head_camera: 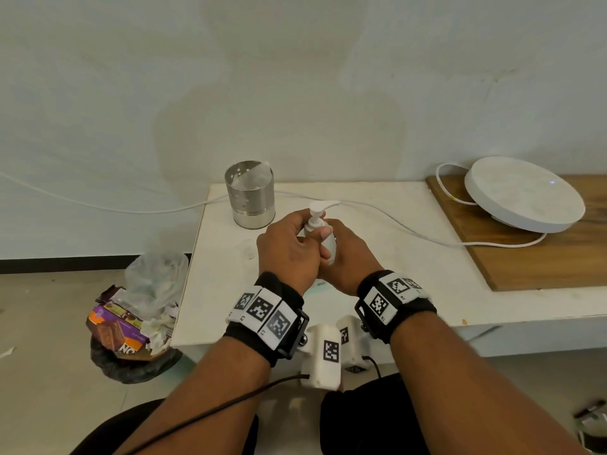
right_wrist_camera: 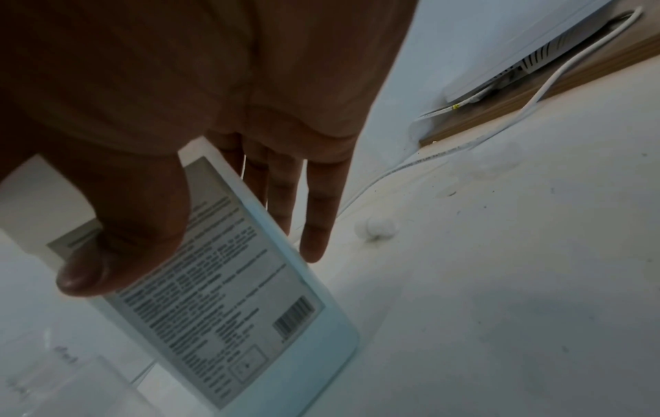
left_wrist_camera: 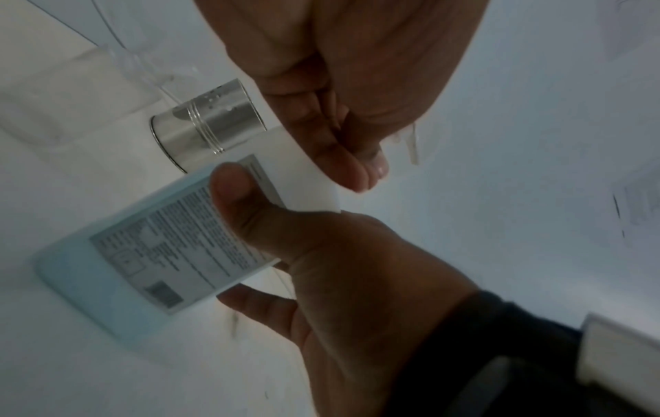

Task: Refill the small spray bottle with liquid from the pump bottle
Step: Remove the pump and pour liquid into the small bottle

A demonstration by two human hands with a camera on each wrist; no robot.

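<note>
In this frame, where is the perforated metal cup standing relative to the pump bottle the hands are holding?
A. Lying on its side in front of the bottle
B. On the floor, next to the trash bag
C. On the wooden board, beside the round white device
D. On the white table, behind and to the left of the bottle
D: the metal cup stands upright on the white table, farther back and left of the pump bottle.

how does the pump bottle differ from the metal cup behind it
The pump bottle is pale blue plastic with a printed label; the metal cup is shiny steel with punched holes. The pump bottle is capped by a white pump head; the metal cup is open-topped. The right hand grips the pump bottle's body and the left hand holds it near its neck; the metal cup stands untouched. Both are upright on the white table.
</note>
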